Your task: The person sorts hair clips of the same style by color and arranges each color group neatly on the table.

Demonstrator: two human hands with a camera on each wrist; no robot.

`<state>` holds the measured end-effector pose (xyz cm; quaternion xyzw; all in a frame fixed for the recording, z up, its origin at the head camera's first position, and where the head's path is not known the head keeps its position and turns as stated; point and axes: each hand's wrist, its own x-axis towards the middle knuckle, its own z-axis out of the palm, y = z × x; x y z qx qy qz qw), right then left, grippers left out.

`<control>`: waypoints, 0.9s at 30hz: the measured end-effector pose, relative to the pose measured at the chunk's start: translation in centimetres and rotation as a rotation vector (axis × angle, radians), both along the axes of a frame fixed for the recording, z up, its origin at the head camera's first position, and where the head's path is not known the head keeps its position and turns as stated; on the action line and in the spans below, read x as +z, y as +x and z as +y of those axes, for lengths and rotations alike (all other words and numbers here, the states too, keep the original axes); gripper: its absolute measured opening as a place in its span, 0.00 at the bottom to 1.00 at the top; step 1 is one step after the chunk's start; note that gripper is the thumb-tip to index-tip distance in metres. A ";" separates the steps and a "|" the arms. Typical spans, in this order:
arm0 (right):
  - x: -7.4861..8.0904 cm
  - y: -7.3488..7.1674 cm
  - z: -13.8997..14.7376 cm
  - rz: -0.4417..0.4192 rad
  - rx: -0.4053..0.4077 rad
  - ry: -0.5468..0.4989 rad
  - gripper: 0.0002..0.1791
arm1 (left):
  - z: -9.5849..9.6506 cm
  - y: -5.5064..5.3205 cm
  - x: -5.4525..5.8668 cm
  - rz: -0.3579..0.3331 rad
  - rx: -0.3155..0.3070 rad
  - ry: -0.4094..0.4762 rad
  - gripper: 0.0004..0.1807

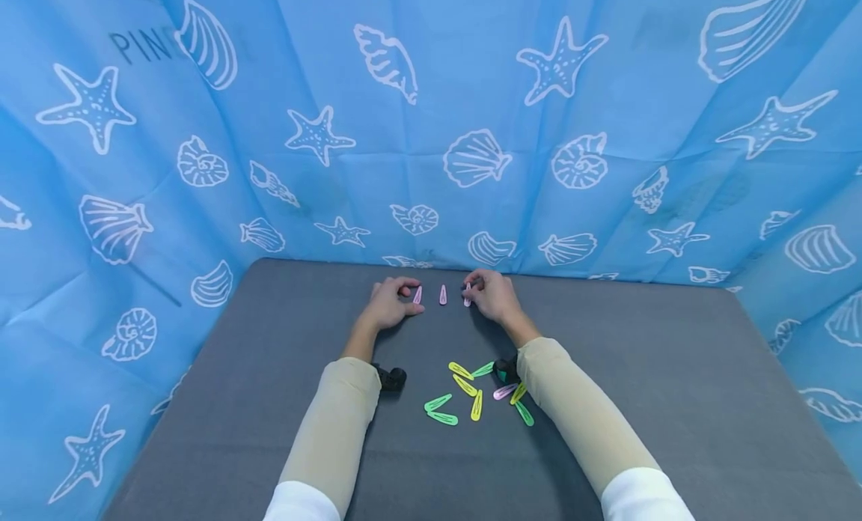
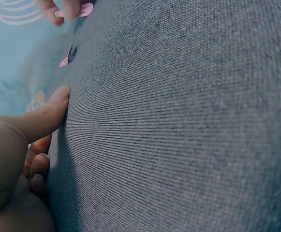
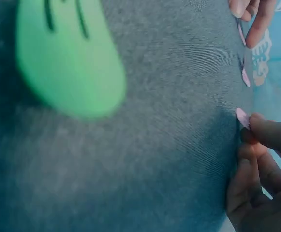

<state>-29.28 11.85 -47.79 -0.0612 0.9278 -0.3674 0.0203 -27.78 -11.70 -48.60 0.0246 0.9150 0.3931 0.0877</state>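
Three pink snap hair clips lie in a row near the table's far edge. My left hand (image 1: pixel 387 304) is at the left pink hair clip (image 1: pixel 417 296), thumb and index finger at its two ends. In the left wrist view the thumb (image 2: pixel 46 113) hides that clip. The middle pink hair clip (image 1: pixel 443 295) lies untouched between my hands. My right hand (image 1: pixel 496 297) pinches the right pink hair clip (image 3: pixel 242 117) between thumb and index finger; its wide end sticks out toward the near side.
Nearer on the grey table (image 1: pixel 283 371) lie loose hair clips: several yellow ones (image 1: pixel 477 406), several green ones (image 1: pixel 442 418) and a pink one (image 1: pixel 503 391). Some are below my right wrist. A blue curtain (image 1: pixel 431 184) with shell prints hangs behind the table.
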 end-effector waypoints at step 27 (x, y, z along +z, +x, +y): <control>2.7 5.0 1.0 0.032 0.206 0.377 0.42 | -0.5 -0.4 -0.3 -0.021 -0.043 0.026 0.29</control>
